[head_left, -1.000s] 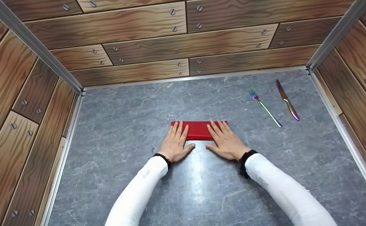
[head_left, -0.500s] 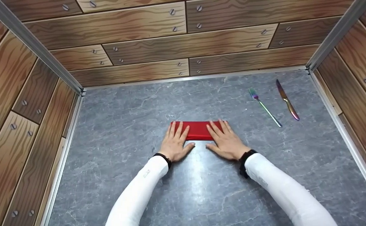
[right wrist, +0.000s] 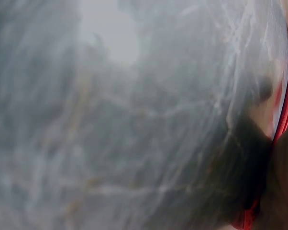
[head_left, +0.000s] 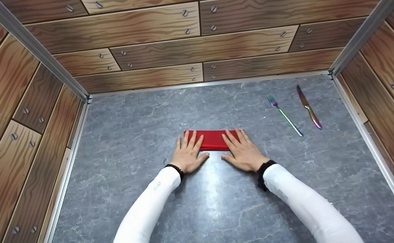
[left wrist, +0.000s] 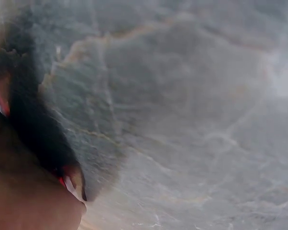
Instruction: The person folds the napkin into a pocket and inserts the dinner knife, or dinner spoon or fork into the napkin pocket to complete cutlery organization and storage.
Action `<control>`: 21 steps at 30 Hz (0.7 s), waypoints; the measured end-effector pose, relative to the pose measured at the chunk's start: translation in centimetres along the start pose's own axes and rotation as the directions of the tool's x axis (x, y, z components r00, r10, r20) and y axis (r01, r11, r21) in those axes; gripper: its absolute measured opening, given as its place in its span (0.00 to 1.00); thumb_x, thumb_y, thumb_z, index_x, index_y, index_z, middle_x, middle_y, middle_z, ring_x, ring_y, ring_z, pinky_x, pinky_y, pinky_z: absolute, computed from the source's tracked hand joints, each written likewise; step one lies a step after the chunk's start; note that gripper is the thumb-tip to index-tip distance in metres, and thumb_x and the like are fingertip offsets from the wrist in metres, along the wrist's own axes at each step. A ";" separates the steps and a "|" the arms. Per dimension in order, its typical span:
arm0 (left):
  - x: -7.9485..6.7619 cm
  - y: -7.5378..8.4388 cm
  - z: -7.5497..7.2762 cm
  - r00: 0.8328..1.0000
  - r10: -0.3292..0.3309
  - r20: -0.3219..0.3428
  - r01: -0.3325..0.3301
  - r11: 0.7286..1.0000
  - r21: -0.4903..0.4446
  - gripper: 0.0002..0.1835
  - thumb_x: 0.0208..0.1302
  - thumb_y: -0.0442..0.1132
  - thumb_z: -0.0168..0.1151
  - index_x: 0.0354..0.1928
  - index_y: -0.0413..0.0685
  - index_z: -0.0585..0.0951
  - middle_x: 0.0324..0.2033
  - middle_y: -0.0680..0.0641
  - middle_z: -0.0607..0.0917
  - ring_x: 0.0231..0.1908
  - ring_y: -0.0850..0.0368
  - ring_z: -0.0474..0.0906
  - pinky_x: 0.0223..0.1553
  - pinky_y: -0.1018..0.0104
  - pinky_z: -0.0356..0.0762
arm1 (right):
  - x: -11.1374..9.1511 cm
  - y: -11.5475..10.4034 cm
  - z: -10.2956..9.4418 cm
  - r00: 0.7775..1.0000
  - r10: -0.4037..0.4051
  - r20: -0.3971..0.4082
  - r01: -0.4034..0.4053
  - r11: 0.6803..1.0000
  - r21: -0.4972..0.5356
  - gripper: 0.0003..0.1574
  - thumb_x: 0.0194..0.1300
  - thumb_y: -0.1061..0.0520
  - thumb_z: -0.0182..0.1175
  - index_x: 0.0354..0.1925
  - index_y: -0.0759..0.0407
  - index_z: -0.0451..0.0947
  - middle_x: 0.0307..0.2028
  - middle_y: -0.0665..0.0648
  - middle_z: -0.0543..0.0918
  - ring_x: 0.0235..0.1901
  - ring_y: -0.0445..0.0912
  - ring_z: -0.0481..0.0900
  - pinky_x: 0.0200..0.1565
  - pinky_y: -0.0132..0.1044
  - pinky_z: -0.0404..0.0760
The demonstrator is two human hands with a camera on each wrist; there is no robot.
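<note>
A red cloth (head_left: 213, 140), folded into a flat, narrow rectangle, lies across the middle of the table in the head view. My left hand (head_left: 187, 154) rests on its left end with the fingers straight and spread. On the right end lies my right hand (head_left: 245, 152), its fingers straight too. Both thumbs touch down on the table in front of the cloth's near edge. The right wrist view catches a sliver of the red cloth (right wrist: 283, 120) under the hand. In the left wrist view part of the left hand (left wrist: 34, 191) fills the lower left corner.
Towards the back right lie an iridescent fork (head_left: 286, 116) and, right of it, an iridescent knife (head_left: 308, 107). The grey marbled table (head_left: 132, 118) is bounded by wood-patterned walls (head_left: 156, 47) at the back and both sides, with metal strips (head_left: 369, 148) along their feet.
The fingers of my left hand have spread slightly, the little finger now off the cloth's left edge. My right fingers have shifted a little. The cloth and cutlery stay put.
</note>
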State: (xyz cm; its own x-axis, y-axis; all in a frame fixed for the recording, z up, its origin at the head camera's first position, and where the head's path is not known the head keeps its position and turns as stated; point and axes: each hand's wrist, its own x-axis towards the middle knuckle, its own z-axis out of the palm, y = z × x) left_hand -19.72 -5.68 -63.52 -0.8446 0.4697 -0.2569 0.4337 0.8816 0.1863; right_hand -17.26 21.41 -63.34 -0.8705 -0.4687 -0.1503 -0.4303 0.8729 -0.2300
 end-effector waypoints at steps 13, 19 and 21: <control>-1.8 -1.3 -0.5 0.974 0.209 -0.088 -0.204 0.977 0.057 0.35 0.81 0.55 0.42 0.83 0.53 0.54 0.83 0.48 0.51 0.83 0.49 0.44 0.82 0.41 0.45 | -1.6 2.2 -0.2 0.996 -0.073 -0.049 0.073 0.997 0.009 0.52 0.78 0.29 0.43 0.83 0.56 0.45 0.83 0.60 0.46 0.81 0.67 0.40 0.81 0.61 0.39; -2.1 -2.2 -0.8 0.923 0.351 -0.158 -0.328 0.932 0.153 0.28 0.81 0.47 0.49 0.78 0.53 0.65 0.79 0.49 0.64 0.80 0.52 0.57 0.80 0.50 0.59 | -2.5 3.6 -0.2 0.992 -0.109 -0.064 0.108 0.994 -0.017 0.51 0.78 0.30 0.43 0.83 0.56 0.45 0.83 0.61 0.48 0.82 0.66 0.42 0.80 0.62 0.42; -2.1 -2.3 -1.0 0.910 0.373 -0.179 -0.349 0.925 0.153 0.27 0.81 0.46 0.50 0.77 0.53 0.67 0.77 0.49 0.67 0.79 0.52 0.59 0.79 0.53 0.62 | -2.7 3.9 -0.1 0.989 -0.123 -0.077 0.122 0.992 -0.012 0.51 0.78 0.30 0.44 0.83 0.56 0.46 0.83 0.61 0.49 0.82 0.66 0.42 0.80 0.62 0.42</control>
State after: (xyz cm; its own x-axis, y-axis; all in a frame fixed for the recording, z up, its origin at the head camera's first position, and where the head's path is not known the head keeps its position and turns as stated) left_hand -19.29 -8.75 -62.53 -0.6634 0.7482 0.0056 0.7436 0.6584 0.1165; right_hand -16.65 26.08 -63.79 -0.8270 -0.5603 -0.0464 -0.5361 0.8108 -0.2352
